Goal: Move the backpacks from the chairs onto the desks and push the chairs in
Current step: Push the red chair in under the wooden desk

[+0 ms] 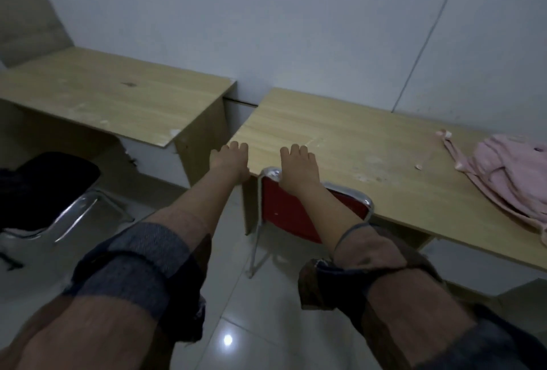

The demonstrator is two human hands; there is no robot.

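Resting flat, both grips released: L hand (pixel 232 159) & R hand (pixel 299 167) on red chair (pixel 296 215) back, tucked under desk (pixel 370 162).

No readable text, labels, brands, numbers or signs anywhere in view; frame dim, surfaces plain, nothing legible on any object.

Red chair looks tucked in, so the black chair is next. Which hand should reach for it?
Left, probably. The black chair stands out from the left desk, on the left hand side; the right hand rests over the red chair, farther away.
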